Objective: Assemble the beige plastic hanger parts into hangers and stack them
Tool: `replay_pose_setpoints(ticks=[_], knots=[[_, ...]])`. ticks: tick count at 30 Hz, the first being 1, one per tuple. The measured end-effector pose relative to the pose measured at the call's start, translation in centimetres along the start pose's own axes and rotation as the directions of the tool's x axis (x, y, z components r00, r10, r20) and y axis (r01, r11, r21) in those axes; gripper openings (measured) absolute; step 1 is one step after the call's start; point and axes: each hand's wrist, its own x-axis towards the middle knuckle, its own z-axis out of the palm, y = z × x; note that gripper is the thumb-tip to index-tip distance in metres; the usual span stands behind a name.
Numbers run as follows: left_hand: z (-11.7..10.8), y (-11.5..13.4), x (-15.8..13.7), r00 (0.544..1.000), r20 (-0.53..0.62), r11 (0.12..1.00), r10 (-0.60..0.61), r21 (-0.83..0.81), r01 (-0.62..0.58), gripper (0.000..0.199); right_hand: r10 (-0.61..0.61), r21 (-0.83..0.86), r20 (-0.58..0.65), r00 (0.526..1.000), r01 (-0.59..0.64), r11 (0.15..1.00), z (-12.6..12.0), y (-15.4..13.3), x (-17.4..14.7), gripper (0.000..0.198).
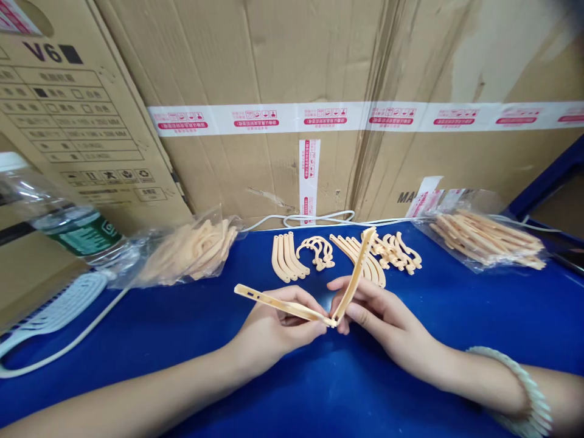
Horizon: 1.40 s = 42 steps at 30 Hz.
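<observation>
My left hand point(283, 331) is closed on a beige plastic hanger arm point(269, 299), gripped near its inner end between thumb and fingers. It slants up to the left and has small slots near its far tip. My right hand point(387, 322) pinches a second hanger arm point(358, 274), which points steeply up. Their lower ends meet in a V between my fingertips; whether they are locked together, I cannot tell. Just beyond my hands lie a row of curved hanger arms point(285, 258), several hooks point(319, 249), another row of arms point(371, 267) and more small curved pieces point(401, 252).
Clear bags of beige parts lie at the back left point(191, 249) and back right point(488, 237). A water bottle point(86, 225) tilts at the left above a white vented hairbrush point(59, 304). A white cable point(310, 219) runs before cardboard boxes point(255, 55) behind the blue table point(182, 359).
</observation>
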Motion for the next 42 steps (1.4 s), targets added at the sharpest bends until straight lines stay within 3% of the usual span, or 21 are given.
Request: replay_pose_setpoints(ticks=[16,20,26,29,32,34,38,42], knots=[[0.5,-0.5,-0.2,1.0,0.004,0.997,0.015,-0.081,-0.015,0.013,0.007,0.015,-0.001,1.0,-0.007,1.0,0.1,-0.3,-0.2,0.017],[0.6,-0.3,-0.2,0.997,-0.06,0.989,-0.042,-0.142,0.033,0.021,0.012,-0.04,-0.035,0.999,-0.013,0.999,0.3,-0.4,-0.3,0.018],[0.4,0.0,-0.2,0.997,-0.035,0.976,-0.07,-0.209,0.061,0.021,0.072,-0.028,-0.111,0.991,-0.076,0.997,0.6,-0.3,0.1,0.024],[-0.2,0.3,-0.3,0.989,-0.045,0.939,-0.139,-0.323,0.117,0.021,0.109,-0.002,-0.12,0.987,-0.111,0.994,-0.9,-0.7,0.8,0.027],[-1.5,1.1,0.1,0.976,-0.076,0.883,-0.206,-0.445,0.152,0.02,0.14,0.004,0.046,0.989,-0.14,0.99,-4.3,-1.6,1.8,0.028],[-2.5,1.7,0.6,0.975,-0.101,0.873,-0.196,-0.47,0.127,0.018,0.083,-0.117,0.108,0.991,-0.071,0.991,-7.0,-2.5,2.4,0.024],[-4.0,2.5,1.4,0.975,-0.168,0.876,-0.145,-0.48,0.048,0.015,-0.005,-0.465,0.16,0.987,0.08,0.882,-10.5,-4.2,2.9,0.018],[-4.9,2.6,1.9,0.982,-0.143,0.905,-0.123,-0.423,0.051,0.013,-0.012,-0.744,0.263,0.965,0.211,0.634,-11.2,-5.4,2.9,0.017]])
